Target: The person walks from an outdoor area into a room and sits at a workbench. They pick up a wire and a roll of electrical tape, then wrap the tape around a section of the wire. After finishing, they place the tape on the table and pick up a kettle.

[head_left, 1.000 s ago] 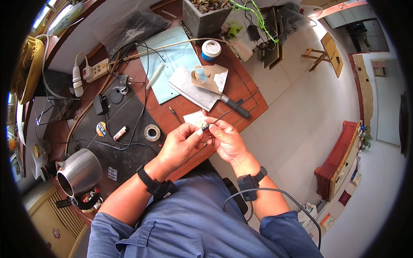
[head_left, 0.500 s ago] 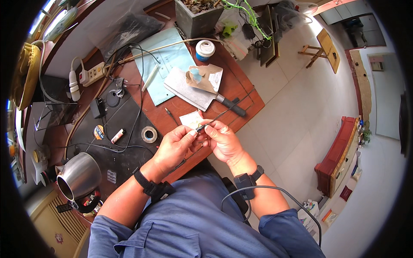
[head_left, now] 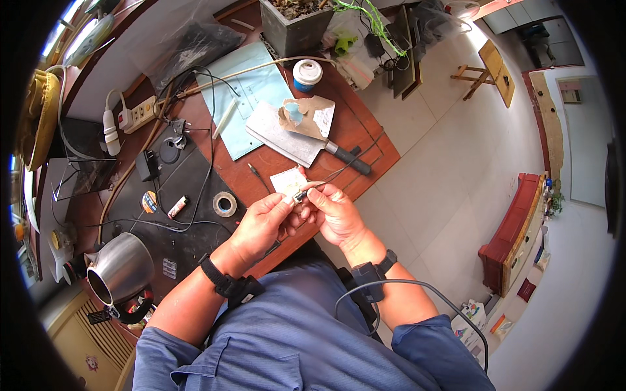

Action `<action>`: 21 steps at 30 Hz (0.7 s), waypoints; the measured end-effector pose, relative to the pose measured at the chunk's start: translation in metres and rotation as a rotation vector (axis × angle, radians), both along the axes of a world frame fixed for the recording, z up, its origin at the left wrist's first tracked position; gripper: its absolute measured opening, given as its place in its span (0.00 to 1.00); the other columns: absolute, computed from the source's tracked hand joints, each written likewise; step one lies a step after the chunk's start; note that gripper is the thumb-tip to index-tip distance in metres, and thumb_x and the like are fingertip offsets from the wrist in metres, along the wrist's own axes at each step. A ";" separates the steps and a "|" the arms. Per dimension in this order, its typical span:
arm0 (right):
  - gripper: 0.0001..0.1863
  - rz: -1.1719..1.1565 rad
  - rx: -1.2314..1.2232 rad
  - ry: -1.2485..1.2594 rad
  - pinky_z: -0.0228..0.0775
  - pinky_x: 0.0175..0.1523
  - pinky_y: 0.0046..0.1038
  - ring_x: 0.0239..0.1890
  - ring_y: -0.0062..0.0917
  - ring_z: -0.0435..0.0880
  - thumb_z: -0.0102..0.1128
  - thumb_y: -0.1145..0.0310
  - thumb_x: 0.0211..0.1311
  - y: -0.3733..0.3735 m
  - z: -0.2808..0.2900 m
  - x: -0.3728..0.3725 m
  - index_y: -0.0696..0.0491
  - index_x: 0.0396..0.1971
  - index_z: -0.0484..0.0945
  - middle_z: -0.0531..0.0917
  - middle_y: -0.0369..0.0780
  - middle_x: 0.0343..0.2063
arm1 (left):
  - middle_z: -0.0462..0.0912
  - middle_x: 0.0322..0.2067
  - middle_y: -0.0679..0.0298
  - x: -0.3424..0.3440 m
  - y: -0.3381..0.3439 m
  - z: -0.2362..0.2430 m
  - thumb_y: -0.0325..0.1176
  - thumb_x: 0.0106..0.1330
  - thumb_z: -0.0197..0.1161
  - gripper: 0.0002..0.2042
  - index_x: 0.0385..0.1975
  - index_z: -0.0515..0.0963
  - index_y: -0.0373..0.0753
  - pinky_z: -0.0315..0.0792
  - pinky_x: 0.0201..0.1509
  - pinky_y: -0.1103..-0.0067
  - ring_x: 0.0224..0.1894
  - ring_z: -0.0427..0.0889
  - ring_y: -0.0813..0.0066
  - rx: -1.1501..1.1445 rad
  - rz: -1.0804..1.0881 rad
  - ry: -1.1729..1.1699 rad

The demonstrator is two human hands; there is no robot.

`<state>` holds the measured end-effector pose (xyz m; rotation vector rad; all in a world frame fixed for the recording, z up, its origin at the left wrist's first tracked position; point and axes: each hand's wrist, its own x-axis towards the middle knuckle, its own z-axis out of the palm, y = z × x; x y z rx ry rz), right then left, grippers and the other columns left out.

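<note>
My left hand [head_left: 267, 217] and my right hand [head_left: 336, 215] meet close together over the table's front edge. Both are closed, fingertips pinching the two sides of a small dark cable plug [head_left: 300, 195] with a light, shiny end. The fingers cover much of it, so its exact kind is unclear. From my right fingers a thin dark cable [head_left: 344, 168] runs off to the far right across the table. Just beyond the fingertips lies a small white paper [head_left: 285, 180]. Beside that paper, a loose black cable end with a jack plug [head_left: 255, 171] rests on the wood.
A cleaver [head_left: 277, 135] with torn brown cardboard [head_left: 312, 117] on its blade lies beyond my hands. Behind are a lidded cup [head_left: 307, 73] and a planter [head_left: 293, 29]. To the left are a tape roll [head_left: 225, 204], lighter [head_left: 177, 207], power strip [head_left: 140, 116] and metal kettle [head_left: 121, 267].
My fingers have shifted slightly around the plug, and the cable by my right fingertips lies at a somewhat different angle. Both hands stay in nearly the same place.
</note>
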<state>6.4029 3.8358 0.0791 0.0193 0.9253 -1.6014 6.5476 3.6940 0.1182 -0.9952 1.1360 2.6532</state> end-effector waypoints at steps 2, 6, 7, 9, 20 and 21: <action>0.13 -0.030 -0.031 0.022 0.77 0.43 0.23 0.34 0.19 0.84 0.64 0.61 0.78 0.002 -0.012 0.002 0.54 0.50 0.85 0.88 0.35 0.33 | 0.82 0.32 0.69 -0.003 0.004 0.004 0.42 0.85 0.54 0.13 0.45 0.80 0.39 0.75 0.37 0.83 0.30 0.78 0.82 0.038 0.030 0.022; 0.13 -0.044 -0.020 0.055 0.77 0.43 0.23 0.32 0.18 0.82 0.63 0.61 0.79 0.001 -0.013 0.002 0.55 0.48 0.85 0.86 0.34 0.31 | 0.82 0.33 0.70 -0.004 0.006 0.006 0.42 0.85 0.54 0.14 0.46 0.81 0.40 0.74 0.38 0.83 0.30 0.77 0.83 0.044 0.011 0.001; 0.13 -0.047 -0.009 0.059 0.77 0.43 0.23 0.32 0.18 0.81 0.63 0.61 0.79 0.000 -0.009 0.002 0.55 0.48 0.85 0.86 0.34 0.31 | 0.82 0.33 0.71 -0.004 0.007 0.005 0.43 0.85 0.54 0.13 0.45 0.81 0.40 0.74 0.37 0.84 0.30 0.77 0.83 0.037 0.016 0.010; 0.12 -0.032 0.022 0.004 0.77 0.43 0.23 0.32 0.18 0.81 0.63 0.61 0.79 0.000 0.002 -0.001 0.55 0.48 0.85 0.86 0.34 0.32 | 0.82 0.33 0.71 -0.004 0.007 0.005 0.43 0.84 0.55 0.13 0.45 0.80 0.40 0.73 0.36 0.84 0.30 0.77 0.84 0.013 0.027 0.017; 0.09 0.034 0.021 0.124 0.75 0.41 0.18 0.33 0.15 0.83 0.64 0.64 0.78 0.006 -0.005 0.002 0.53 0.47 0.85 0.86 0.31 0.34 | 0.85 0.36 0.69 -0.002 0.010 -0.003 0.40 0.82 0.60 0.10 0.45 0.79 0.40 0.71 0.35 0.86 0.31 0.77 0.85 -0.093 -0.017 -0.002; 0.09 0.043 0.022 0.106 0.75 0.41 0.18 0.33 0.15 0.83 0.64 0.64 0.78 0.005 -0.002 0.002 0.53 0.47 0.85 0.86 0.31 0.35 | 0.85 0.36 0.68 -0.001 0.009 -0.004 0.39 0.82 0.60 0.10 0.45 0.79 0.39 0.72 0.36 0.85 0.32 0.77 0.85 -0.088 -0.003 0.009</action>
